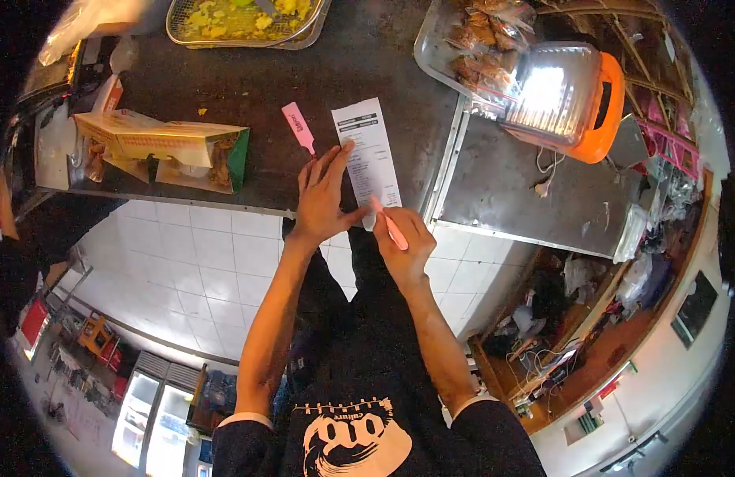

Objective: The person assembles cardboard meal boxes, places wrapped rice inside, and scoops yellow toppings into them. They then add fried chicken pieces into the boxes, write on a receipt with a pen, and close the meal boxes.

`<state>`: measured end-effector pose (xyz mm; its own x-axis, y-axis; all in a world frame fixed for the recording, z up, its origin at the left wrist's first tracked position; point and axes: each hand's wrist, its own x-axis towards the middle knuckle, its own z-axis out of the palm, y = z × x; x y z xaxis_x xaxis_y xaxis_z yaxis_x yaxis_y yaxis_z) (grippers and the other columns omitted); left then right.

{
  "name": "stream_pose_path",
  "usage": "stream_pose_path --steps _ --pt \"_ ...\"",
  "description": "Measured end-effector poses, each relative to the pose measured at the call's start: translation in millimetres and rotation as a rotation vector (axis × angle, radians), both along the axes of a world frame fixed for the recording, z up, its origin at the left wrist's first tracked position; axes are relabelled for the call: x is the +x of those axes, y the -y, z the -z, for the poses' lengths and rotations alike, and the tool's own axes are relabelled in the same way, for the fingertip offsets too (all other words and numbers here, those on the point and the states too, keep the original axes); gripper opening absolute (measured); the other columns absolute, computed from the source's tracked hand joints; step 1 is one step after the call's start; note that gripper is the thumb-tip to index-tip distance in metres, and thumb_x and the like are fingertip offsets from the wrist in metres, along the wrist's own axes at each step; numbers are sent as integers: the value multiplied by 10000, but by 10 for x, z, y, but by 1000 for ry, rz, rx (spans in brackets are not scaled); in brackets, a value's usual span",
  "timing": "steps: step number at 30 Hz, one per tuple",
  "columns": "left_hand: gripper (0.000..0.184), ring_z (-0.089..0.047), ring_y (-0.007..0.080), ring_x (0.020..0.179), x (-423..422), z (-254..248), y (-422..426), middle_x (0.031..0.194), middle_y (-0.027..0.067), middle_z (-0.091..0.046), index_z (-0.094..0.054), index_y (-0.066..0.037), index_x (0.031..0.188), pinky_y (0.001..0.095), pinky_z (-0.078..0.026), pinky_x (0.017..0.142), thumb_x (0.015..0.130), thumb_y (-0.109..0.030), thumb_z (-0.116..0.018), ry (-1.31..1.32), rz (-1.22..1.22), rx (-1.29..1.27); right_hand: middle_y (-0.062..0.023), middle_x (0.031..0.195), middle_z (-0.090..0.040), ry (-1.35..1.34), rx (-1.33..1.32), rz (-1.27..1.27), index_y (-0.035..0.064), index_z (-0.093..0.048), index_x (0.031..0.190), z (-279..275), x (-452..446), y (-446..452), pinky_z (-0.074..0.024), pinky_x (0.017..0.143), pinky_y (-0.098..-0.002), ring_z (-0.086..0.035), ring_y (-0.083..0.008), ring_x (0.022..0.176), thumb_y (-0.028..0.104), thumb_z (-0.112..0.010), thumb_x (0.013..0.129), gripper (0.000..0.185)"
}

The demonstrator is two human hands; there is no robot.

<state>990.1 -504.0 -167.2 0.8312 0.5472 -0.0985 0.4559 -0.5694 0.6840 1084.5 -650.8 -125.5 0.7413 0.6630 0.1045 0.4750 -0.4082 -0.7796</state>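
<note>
A long printed paper slip, like a receipt, lies on the dark tabletop in front of me. My left hand rests flat at its left edge with fingers spread, one fingertip and the thumb on the paper. Closed around a pink highlighter, my right hand is at the slip's lower end. The highlighter's tip points at the printed lines; whether it touches them I cannot tell. Just beyond my left fingertips lies a flat pink piece with dark lettering and a narrow neck.
An opened yellow-and-green carton sits at the left. A mesh-edged tray of yellow food pieces stands at the back. To the right are a tray with bagged brown food and an orange-handled clear container. A metal-edged seam crosses the table.
</note>
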Motion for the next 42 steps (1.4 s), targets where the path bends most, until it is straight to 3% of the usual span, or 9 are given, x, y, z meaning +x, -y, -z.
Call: stream_pose_path --steps 10,16,18,22,28,30,34,36,42 --pt "1100 -325 342 1415 4 -28 7 1498 168 -408 -253 -110 1543 533 -190 1158 685 -503 -818 -54 8 -19 -135 840 -685 6 61 24 -6 -663 848 56 17 57 -549 660 -356 -673 -298 745 -38 -740 776 111" --pt "1131 -328 341 1410 9 -24 17 1516 147 -394 -243 -88 1541 535 -183 1156 659 -457 -848 -43 7 -27 -89 809 -705 -62 41 95 -38 -701 924 134 343 234 -516 632 -277 -655 -161 712 23 -744 821 127" --pt "1146 -326 339 1412 15 -61 19 1525 136 -387 -242 -82 1540 542 -182 1151 643 -433 -863 -32 11 -29 -59 757 -673 -582 124 386 -28 -697 877 99 553 253 -490 568 -250 -616 -116 643 111 -734 872 144" --pt "1162 -311 360 1420 192 -130 25 1547 136 -359 -205 -100 1556 585 -176 1141 635 -343 -871 -67 60 51 -28 702 -633 -742 -170 357 -3 -678 854 -20 1037 196 -428 473 -227 -555 -72 552 246 -739 895 260" --pt "898 -408 352 1355 -217 -494 127 1484 168 -433 -355 -46 1484 531 -265 1120 736 -229 -818 140 -140 -31 -88 653 -661 -241 -342 197 17 -675 923 -158 732 244 -473 506 -343 -641 -164 568 304 -762 857 307" --pt "684 -495 329 1285 -811 -551 175 1380 174 -534 -452 -24 1410 454 -347 1088 809 -134 -760 160 -331 -14 -134 682 -679 -350 -210 30 24 -670 891 90 57 192 -501 561 -384 -679 -260 608 282 -752 852 274" --pt "422 -569 267 1187 -1974 -452 -286 1265 165 -610 -509 9 1339 400 -423 1033 933 -39 -614 108 -968 69 -162 749 -683 -572 -169 -304 -31 -690 980 -13 -895 -750 -495 570 -357 -653 -229 601 244 -756 840 316" --pt "431 -580 250 1170 -2499 -304 -779 1287 171 -600 -495 10 1357 382 -443 1010 949 -69 -610 173 -1068 67 -227 725 -664 -547 -140 -286 -37 -680 933 107 -1159 -1339 -529 658 -466 -670 -392 706 324 -732 840 377" --pt "339 -629 254 1089 -2651 -251 -2006 1225 179 -644 -592 41 1255 353 -488 951 969 -140 -612 187 -991 -140 -283 939 -660 -344 -88 -212 6 -655 1083 1 -1253 -2136 -527 744 -497 -657 -415 891 342 -770 775 470"
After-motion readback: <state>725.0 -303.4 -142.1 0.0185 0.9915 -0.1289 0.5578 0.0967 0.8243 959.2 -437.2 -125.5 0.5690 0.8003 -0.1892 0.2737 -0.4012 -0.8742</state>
